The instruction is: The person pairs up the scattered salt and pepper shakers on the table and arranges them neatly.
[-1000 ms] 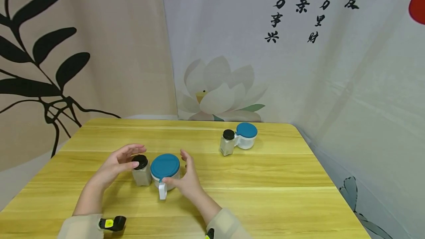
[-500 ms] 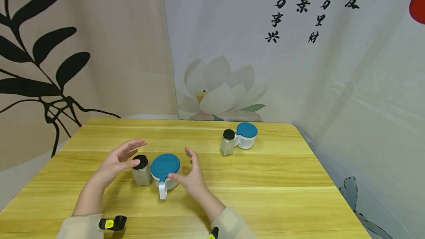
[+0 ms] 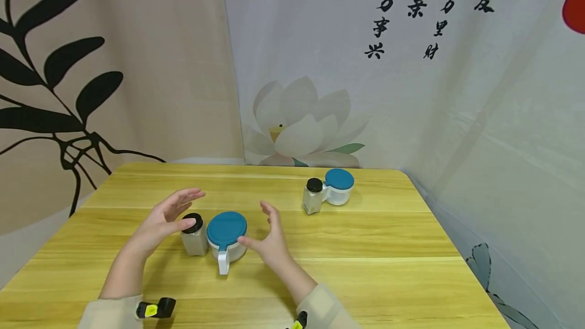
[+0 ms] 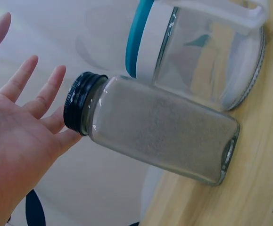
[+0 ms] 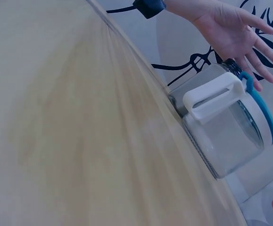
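We see fingers apart on both: left hand [image 3: 167, 218] near the closer black-capped jar [image 3: 195, 243], right hand [image 3: 271, 245] near the closer blue-lidded jar [image 3: 226, 229].

Wood-grain table [image 3: 393, 273] — near black-capped jar [image 3: 195, 241], near blue-lidded jar [image 3: 227, 231]; far black-capped jar [image 3: 313, 199], far blue-lidded jar [image 3: 339, 187] — all upright.

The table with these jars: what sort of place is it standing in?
Possibly a makeshift recording corner: printed cloth hangs behind the wooden table, and a black device sits at the left sleeve.
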Demonstrator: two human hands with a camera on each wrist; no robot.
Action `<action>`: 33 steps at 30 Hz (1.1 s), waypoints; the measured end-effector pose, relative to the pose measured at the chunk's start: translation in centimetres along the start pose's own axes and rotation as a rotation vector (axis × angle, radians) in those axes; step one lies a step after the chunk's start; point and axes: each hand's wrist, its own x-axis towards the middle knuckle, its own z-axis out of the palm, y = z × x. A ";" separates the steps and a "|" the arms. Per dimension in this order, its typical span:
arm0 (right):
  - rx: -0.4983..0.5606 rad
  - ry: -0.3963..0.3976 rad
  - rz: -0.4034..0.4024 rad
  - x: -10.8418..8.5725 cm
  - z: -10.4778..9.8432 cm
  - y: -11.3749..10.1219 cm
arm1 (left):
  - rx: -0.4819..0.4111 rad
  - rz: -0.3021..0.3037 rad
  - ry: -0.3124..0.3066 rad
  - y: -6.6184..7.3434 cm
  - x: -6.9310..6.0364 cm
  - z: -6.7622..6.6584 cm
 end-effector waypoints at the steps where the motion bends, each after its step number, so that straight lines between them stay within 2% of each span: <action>1: 0.001 0.002 -0.003 0.0 -0.1 0.1 | 0.000 0.002 -0.001 0.1 0.0 0.1; 4: 0.011 0.002 -0.008 0.0 -0.5 0.0 | 0.002 0.007 -0.006 0.5 0.1 0.3; 12: 0.017 -0.020 0.006 -0.7 -1.9 -4.3 | -0.023 0.062 -0.033 1.4 0.4 1.1; 19: 0.017 -0.028 -0.025 -0.7 -2.8 -4.7 | -0.046 0.099 -0.061 2.2 0.8 1.8; 26: 0.018 -0.022 -0.038 -0.6 -3.7 -4.8 | -0.047 0.105 -0.029 3.0 1.2 2.7; 33: 0.029 -0.003 -0.085 -0.4 -4.7 -4.7 | -0.057 0.097 0.014 3.3 1.3 3.6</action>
